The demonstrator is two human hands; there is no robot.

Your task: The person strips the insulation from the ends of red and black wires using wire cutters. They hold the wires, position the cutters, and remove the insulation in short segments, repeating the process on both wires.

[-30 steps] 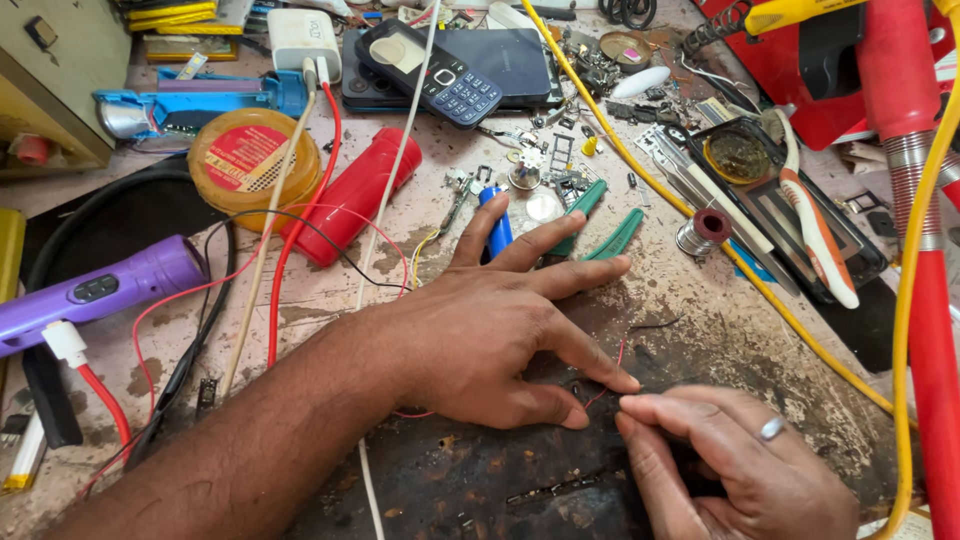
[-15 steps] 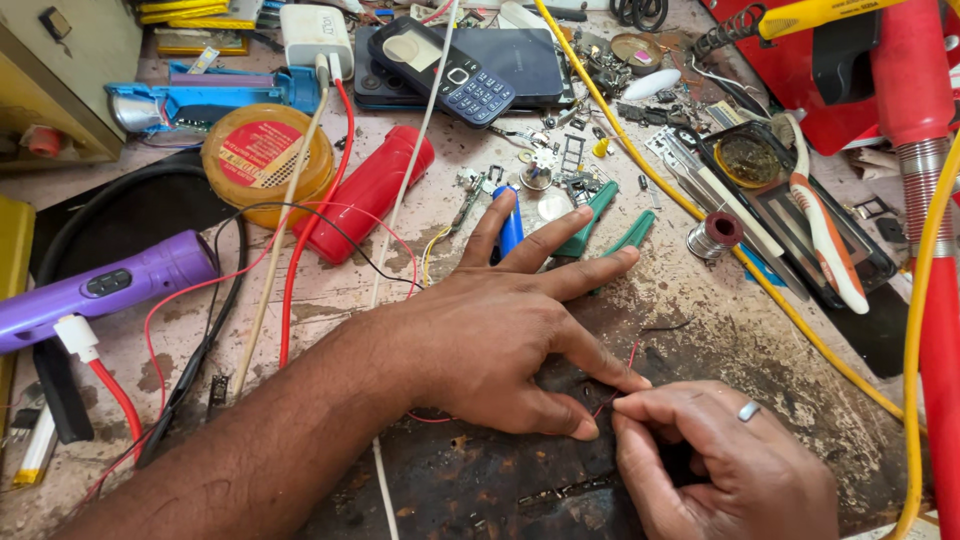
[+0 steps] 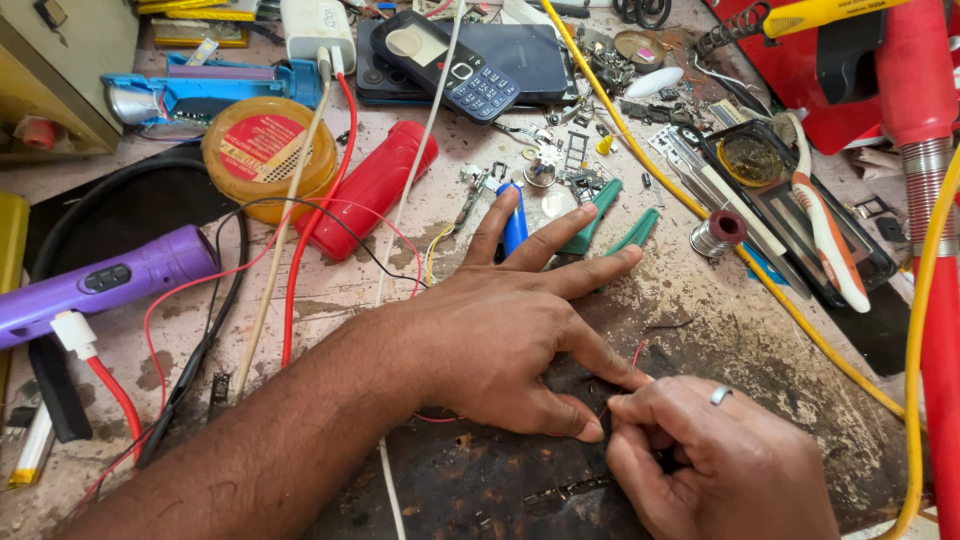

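Left hand (image 3: 510,335): I still press it flat on the dark mat (image 3: 480,490), fingers spread wide, holding nothing.
Right hand (image 3: 715,455): pinched shut on the thin red wire (image 3: 637,353).
Change: almost none; both hands stay near the worktop's front edge.

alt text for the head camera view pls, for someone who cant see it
Two bare hands work on a cluttered, stained repair bench: the left hand lies flat, fingers spread, while the right hand, wearing a ring, pinches a thin red wire. Around them lie a keypad phone, a red cylinder and a purple device.
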